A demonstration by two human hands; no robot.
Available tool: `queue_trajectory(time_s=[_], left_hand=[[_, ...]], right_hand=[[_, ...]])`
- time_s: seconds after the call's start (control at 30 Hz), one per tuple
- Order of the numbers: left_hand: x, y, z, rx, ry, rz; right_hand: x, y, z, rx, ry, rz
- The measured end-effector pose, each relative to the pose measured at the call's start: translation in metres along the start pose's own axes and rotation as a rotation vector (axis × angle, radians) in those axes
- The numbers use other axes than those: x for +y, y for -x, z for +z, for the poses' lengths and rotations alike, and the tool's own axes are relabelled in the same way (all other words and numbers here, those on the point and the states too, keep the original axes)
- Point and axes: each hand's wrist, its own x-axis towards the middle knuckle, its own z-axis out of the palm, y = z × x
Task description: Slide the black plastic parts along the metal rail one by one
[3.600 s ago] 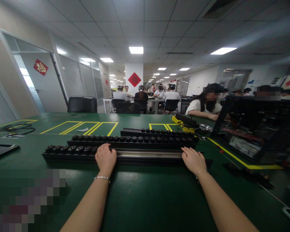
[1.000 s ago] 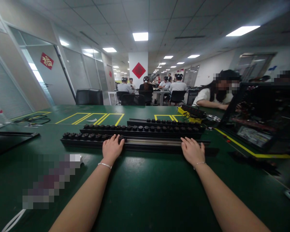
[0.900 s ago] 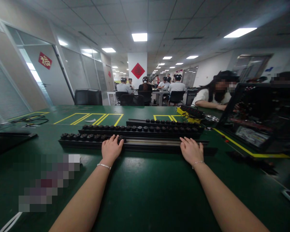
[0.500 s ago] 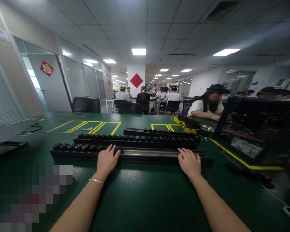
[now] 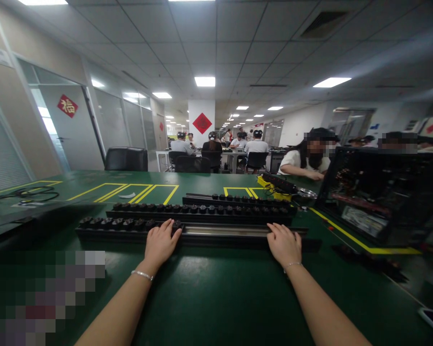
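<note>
The left hand (image 5: 160, 242) and right hand (image 5: 284, 245) lie open and palm-down, arms stretched forward, fingers resting on the near rail (image 5: 223, 231) without gripping it. The near rail lies crosswise on the green surface (image 5: 216, 298), with two more rails (image 5: 202, 211) just behind. Beyond, people (image 5: 211, 142) sit at tables in a lit office.

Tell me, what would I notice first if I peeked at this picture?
Two bare arms reach across a big green table. The left hand and right hand lie flat on a long black strip, the nearest of three, with little black knobs along its left part. Far back, a red diamond sign hangs on a white pillar.
</note>
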Motion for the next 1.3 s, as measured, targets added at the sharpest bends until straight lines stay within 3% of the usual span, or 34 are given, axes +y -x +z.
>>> queue_trajectory(time_s=[0.83,1.13,1.3], left_hand=[[0.014,0.005,-0.015,-0.044,-0.023,0.053],[0.016,0.008,-0.001,0.091,0.118,0.088],[0.017,0.007,-0.005,0.072,0.149,0.057]], right_hand=[[0.002,0.000,0.001,-0.014,0.003,-0.017],[0.000,0.001,-0.002,-0.022,-0.002,-0.020],[0.000,0.001,-0.003,-0.036,-0.007,-0.026]])
